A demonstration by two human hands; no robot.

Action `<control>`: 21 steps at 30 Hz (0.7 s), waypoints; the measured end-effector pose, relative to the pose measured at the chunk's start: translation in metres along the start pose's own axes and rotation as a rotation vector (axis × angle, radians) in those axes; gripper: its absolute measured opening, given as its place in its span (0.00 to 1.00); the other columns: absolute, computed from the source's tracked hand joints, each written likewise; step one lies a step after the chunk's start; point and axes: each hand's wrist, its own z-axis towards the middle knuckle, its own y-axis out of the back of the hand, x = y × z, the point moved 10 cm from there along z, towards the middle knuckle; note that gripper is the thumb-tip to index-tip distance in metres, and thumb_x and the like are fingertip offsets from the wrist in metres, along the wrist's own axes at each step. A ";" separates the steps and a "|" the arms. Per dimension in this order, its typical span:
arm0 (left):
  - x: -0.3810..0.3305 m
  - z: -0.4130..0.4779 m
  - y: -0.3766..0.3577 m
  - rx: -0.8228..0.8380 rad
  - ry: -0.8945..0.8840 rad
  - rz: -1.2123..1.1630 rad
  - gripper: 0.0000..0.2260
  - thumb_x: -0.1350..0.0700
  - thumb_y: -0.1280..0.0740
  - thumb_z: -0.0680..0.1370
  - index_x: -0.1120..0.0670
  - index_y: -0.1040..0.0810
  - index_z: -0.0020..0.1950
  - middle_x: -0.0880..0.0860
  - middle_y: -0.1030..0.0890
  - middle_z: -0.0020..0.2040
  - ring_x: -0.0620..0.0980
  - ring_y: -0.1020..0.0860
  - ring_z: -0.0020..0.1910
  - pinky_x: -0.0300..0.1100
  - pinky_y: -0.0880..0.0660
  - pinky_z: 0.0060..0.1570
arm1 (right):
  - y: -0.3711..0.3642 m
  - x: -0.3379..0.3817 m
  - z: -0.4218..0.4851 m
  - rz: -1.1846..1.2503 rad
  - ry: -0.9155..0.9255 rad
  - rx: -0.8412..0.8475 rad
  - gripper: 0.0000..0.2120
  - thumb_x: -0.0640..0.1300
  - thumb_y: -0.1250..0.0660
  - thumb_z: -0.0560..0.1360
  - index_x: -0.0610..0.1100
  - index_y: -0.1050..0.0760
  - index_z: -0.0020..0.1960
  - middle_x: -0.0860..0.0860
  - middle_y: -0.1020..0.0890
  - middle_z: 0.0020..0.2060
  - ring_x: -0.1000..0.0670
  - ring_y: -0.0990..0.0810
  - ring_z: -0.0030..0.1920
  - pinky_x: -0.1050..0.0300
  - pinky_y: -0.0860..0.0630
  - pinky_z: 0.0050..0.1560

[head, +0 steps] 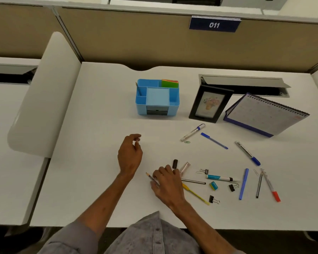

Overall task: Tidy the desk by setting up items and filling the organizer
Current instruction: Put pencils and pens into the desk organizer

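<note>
The left hand (130,154) hovers over the table (92,125), fingers loosely curled and seemingly empty. Just right of it, the pencil (151,177) lies low on the table, pinched by the right hand (168,185) — the grip looks shallow, so the pencil may pivot or slip when lifted. The blue organizer (157,97) stands well apart at the back, and a careless drop could miss its narrow slot. The right wrist sits beside the yellow pen (195,194) — a sweep could scatter it.
</note>
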 end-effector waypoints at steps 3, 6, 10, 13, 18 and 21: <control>0.013 -0.033 -0.008 0.067 0.034 0.046 0.15 0.61 0.35 0.83 0.45 0.21 0.64 0.40 0.17 0.56 0.45 0.18 0.51 0.43 0.20 0.51 | -0.004 0.006 0.004 -0.044 0.004 0.033 0.12 0.58 0.34 0.75 0.51 0.21 0.50 0.54 0.19 0.47 0.49 0.24 0.52 0.48 0.30 0.51; 0.021 -0.061 -0.017 0.117 0.083 0.047 0.16 0.61 0.35 0.82 0.43 0.20 0.63 0.38 0.18 0.55 0.41 0.19 0.51 0.42 0.20 0.51 | -0.004 0.008 0.005 -0.056 -0.014 0.039 0.10 0.55 0.31 0.73 0.50 0.22 0.48 0.53 0.18 0.45 0.48 0.23 0.51 0.47 0.28 0.50; 0.025 -0.093 -0.021 0.132 0.118 0.016 0.14 0.59 0.35 0.82 0.42 0.20 0.61 0.37 0.17 0.53 0.39 0.19 0.51 0.40 0.20 0.51 | -0.005 0.010 0.001 -0.050 -0.031 0.017 0.04 0.49 0.31 0.73 0.49 0.23 0.45 0.52 0.19 0.41 0.47 0.23 0.48 0.48 0.29 0.48; 0.029 -0.106 -0.019 0.124 0.132 -0.003 0.12 0.58 0.35 0.83 0.43 0.20 0.62 0.39 0.17 0.54 0.40 0.19 0.51 0.41 0.19 0.52 | -0.006 0.011 0.002 -0.043 -0.035 0.020 0.03 0.47 0.32 0.74 0.48 0.22 0.44 0.52 0.18 0.41 0.47 0.22 0.47 0.48 0.29 0.48; 0.016 -0.106 -0.010 0.101 0.084 0.018 0.12 0.54 0.35 0.85 0.43 0.24 0.67 0.40 0.20 0.60 0.38 0.20 0.47 0.38 0.21 0.47 | 0.009 0.006 0.006 0.057 -0.072 -0.010 0.06 0.48 0.34 0.76 0.47 0.21 0.45 0.52 0.18 0.41 0.48 0.21 0.46 0.49 0.27 0.49; 0.001 -0.096 -0.007 0.115 0.062 0.009 0.14 0.47 0.36 0.85 0.41 0.28 0.71 0.38 0.22 0.60 0.37 0.20 0.45 0.39 0.20 0.46 | 0.030 0.001 0.015 0.223 -0.105 -0.075 0.07 0.48 0.34 0.79 0.46 0.23 0.47 0.51 0.20 0.43 0.49 0.21 0.41 0.51 0.23 0.43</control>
